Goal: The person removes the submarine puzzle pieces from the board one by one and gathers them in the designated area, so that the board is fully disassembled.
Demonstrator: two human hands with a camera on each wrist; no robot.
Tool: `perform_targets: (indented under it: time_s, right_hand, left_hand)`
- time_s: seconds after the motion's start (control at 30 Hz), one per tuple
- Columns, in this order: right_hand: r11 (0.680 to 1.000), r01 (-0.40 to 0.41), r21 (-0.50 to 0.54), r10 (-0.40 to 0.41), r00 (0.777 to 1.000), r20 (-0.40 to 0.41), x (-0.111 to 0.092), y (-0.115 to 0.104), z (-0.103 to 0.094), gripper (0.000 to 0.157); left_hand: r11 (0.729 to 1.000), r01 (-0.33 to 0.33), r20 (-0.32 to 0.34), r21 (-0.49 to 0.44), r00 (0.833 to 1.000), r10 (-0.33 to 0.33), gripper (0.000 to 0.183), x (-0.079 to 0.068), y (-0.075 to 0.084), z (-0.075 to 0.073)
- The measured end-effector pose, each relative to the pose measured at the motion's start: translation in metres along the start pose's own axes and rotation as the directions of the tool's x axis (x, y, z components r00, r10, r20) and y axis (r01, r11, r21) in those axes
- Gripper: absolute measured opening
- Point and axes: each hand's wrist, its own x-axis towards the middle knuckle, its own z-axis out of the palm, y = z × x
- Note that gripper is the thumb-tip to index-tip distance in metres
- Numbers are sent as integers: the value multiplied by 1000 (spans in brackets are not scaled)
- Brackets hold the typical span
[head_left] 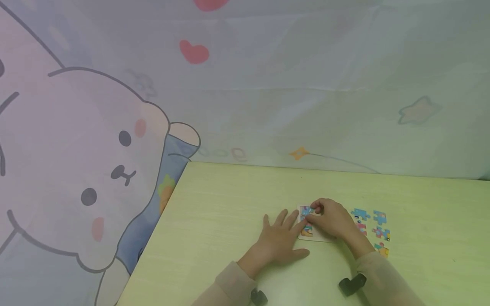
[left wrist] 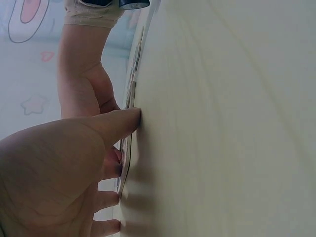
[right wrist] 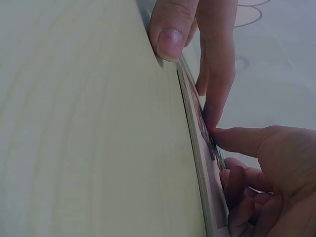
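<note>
L hand (head_left: 278, 240) fingers spread wide, index on set pcs (head_left: 307, 232) in puzzle board (head_left: 320, 236). R hand (head_left: 334, 221) thumb + index bent at same pcs, can't tell if pinching; blocks view of board. Loose pcs (head_left: 380, 217) R of R fingers, nr wrist.

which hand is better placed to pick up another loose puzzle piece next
Probably the right hand: the loose puzzle pieces lie on its side, close by its wrist. The left hand is spread at the left edge of the board, farther from them.
</note>
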Motion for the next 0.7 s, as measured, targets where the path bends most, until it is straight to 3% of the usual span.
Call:
perform_targets:
  time_s: [0.23, 0.5, 0.7]
  right_hand:
    - [1000, -6, 10, 6, 1000, -7, -2, -1, -1, 38]
    - [999, 37, 32, -35, 998, -57, -1, 1, -1, 21]
    - [996, 52, 76, -46, 996, -73, -1, 4, -6, 21]
  left_hand:
    - [1000, 8, 3, 5, 1000, -8, 82, -1, 2, -2]
    - [1000, 2, -6, 4, 1000, -2, 82, -1, 1, -3]
    - [1000, -6, -16, -9, 1000, 6, 82, -2, 1, -3]
